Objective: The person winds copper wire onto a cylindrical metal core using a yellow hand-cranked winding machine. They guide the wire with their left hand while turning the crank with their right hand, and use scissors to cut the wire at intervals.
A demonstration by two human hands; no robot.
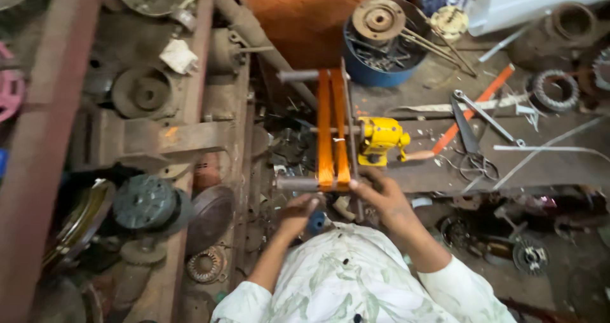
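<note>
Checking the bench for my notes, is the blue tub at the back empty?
No, the blue tub holds a heap of small dark metal pieces, and a rusty round pulley-like part sits on top of it.

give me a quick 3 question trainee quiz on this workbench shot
1. True or false: the right hand touches the lower end of the orange coil on the winding frame.
2. Which colour is the hand-crank winder beside the coil? A green, B yellow, C white
3. What tool lies on the bench right of the winder?

Key
1. True; its fingers rest at the coil's lower end, while the left hand sits just below the frame.
2. B
3. Scissors.
</note>
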